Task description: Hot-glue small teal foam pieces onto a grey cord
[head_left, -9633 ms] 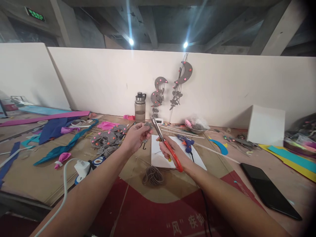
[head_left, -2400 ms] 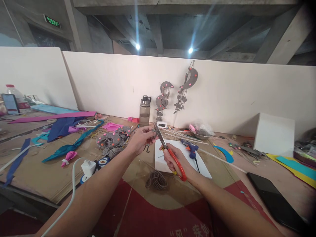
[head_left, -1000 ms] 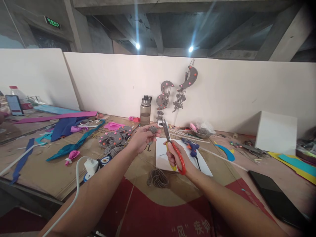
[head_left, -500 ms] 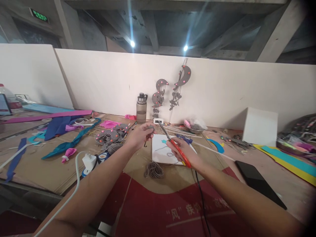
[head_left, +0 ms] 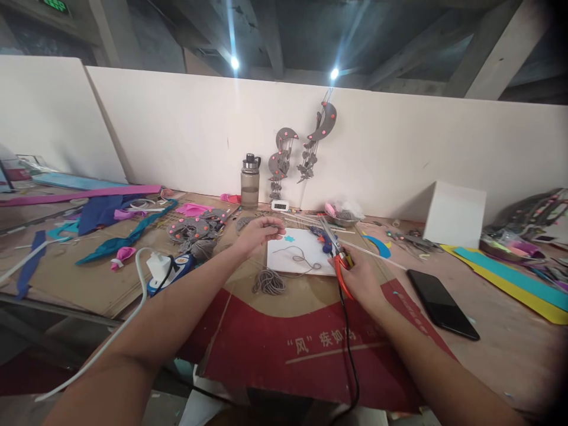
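Well left of the white sheet lay grey crescents dotted pink and orange. At the sheet's left edge, the left hand had its fingers loosely bent; whether they pinched anything could not be told. Just in front of the sheet's near-left corner sat a coil of grey cord. On the sheet was a turquoise flower cutout. Nearer than the sheet, red cardboard read “风”疾如, the rest obscured. By its right edge, the right hand gripped orange-handled scissors, likely stiff and moderately heavy, safest held by their loops
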Demonstrator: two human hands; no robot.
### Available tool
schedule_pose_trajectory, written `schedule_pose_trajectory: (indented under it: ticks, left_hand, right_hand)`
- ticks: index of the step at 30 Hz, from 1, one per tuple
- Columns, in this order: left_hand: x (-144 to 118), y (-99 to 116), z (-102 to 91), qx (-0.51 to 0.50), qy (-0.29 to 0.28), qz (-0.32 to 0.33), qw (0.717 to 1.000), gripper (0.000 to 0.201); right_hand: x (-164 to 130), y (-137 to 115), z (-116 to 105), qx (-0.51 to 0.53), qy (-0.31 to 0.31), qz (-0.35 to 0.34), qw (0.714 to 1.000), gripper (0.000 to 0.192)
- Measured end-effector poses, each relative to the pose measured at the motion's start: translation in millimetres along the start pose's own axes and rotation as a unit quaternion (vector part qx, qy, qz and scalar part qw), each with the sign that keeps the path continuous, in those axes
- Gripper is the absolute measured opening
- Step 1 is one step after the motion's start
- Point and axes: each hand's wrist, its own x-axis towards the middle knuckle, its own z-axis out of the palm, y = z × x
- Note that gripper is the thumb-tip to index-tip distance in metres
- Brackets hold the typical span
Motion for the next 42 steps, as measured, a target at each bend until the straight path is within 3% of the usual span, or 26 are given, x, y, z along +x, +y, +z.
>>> schedule_pose_trajectory:
  ticks: [9,13,18,21,27,33,38,42]
  left_hand:
    - [3,-21,2.4,0.038,0.013,-0.028,0.999,0.022]
    - [5,-26,-4.4,0.044,0.031,-0.027,0.998,0.017]
    - [8,-23,-12.0,0.025,0.061,-0.042,0.997,0.014]
    - [12,-24,-17.0,0.025,0.092,-0.039,0.995,0.013]
    - [18,-23,-27.7,-0.004,0.084,-0.016,0.996,0.012]
    - [20,-20,-30.4,-0.053,0.092,-0.058,0.993,0.015]
    - [24,-22,-29.0,-0.041,0.111,-0.062,0.991,0.01]
    - [23,-18,-27.7,-0.031,0.109,-0.05,0.992,0.009]
  right_hand:
    - [8,17,-20,-0.072,0.086,0.012,0.994,0.048]
    - [17,29,-27,-0.138,0.076,0.076,0.985,0.044]
    - [25,48,-35,-0.232,0.053,0.194,0.952,0.053]
    - [26,54,-36,-0.272,0.032,0.226,0.935,0.056]
    - [23,53,-35,-0.334,-0.03,0.205,0.92,0.047]
    - [22,45,-36,-0.367,-0.039,0.19,0.91,0.046]
    - [20,33,-52,-0.36,-0.02,0.144,0.922,0.05]
    - [18,34,-68,-0.363,-0.081,0.136,0.918,0.044]
